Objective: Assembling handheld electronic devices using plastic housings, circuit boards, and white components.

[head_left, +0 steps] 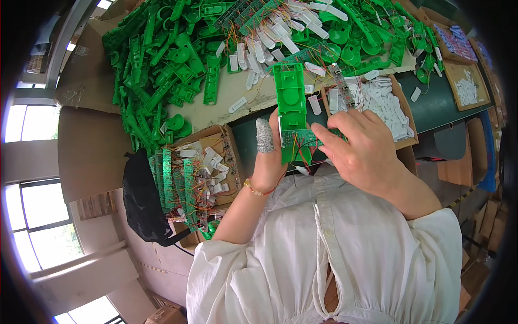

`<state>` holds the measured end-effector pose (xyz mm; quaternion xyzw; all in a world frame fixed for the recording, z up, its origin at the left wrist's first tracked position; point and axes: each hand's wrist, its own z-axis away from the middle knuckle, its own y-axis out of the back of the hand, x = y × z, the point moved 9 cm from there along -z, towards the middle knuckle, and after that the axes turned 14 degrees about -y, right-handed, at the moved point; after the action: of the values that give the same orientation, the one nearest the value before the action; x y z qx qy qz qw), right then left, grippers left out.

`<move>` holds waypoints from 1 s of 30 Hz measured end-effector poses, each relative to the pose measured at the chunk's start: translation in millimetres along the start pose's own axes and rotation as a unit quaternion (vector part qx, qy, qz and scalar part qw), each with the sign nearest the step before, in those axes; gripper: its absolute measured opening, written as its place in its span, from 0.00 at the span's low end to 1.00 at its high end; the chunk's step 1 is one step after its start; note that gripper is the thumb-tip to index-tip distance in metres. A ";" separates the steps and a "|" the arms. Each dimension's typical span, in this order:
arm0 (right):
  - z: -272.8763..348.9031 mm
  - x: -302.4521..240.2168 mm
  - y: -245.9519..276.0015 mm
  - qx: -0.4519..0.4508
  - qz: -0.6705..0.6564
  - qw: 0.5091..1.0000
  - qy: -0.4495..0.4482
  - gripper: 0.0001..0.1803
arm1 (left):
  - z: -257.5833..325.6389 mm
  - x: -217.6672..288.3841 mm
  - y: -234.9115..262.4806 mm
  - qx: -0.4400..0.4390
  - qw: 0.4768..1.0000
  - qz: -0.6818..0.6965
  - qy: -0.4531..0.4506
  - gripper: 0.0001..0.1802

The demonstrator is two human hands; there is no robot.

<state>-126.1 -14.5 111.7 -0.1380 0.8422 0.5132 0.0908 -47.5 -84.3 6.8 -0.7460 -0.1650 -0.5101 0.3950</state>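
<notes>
My left hand (pixel 265 162), its thumb wrapped in grey material, is closed around the side of a green plastic housing (pixel 291 89). The housing stands lengthwise before me, its hollow inner side showing. Across its lower part lies a small green circuit board (pixel 300 138) with thin red, yellow and black wires. My right hand (pixel 359 148) has its index finger and thumb closed on the board's right end. Just above the right knuckles is a narrow strip with metal parts (pixel 343 86); whether the hand touches it, I cannot tell. A small white piece (pixel 302 170) hangs below among the wires.
Green plastic housings (pixel 162 70) are heaped across the back on cardboard. White plastic pieces (pixel 280 32) and wired boards lie among them. A box of white pieces (pixel 407 143) stands at right, a carton of wired boards (pixel 233 156) at left beside a black mesh bag (pixel 141 197).
</notes>
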 end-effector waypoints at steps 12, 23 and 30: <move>1.9 11.0 -11.1 0.008 -0.062 0.998 -0.020 0.14 | 4.9 -8.4 5.1 0.046 0.997 0.061 0.008 0.25; 4.8 31.3 -68.1 -0.044 -0.050 0.997 -0.043 0.14 | -3.0 -45.8 44.3 0.103 0.991 -0.082 0.038 0.14; -0.4 31.7 -58.9 -0.049 -0.075 0.995 -0.049 0.18 | -7.3 -30.1 33.6 0.011 0.999 -0.046 0.009 0.19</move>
<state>-136.9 -44.9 53.2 -0.1797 0.7978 0.5519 0.1632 -43.0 -106.4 -32.9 -0.7288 -0.2009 -0.5326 0.3805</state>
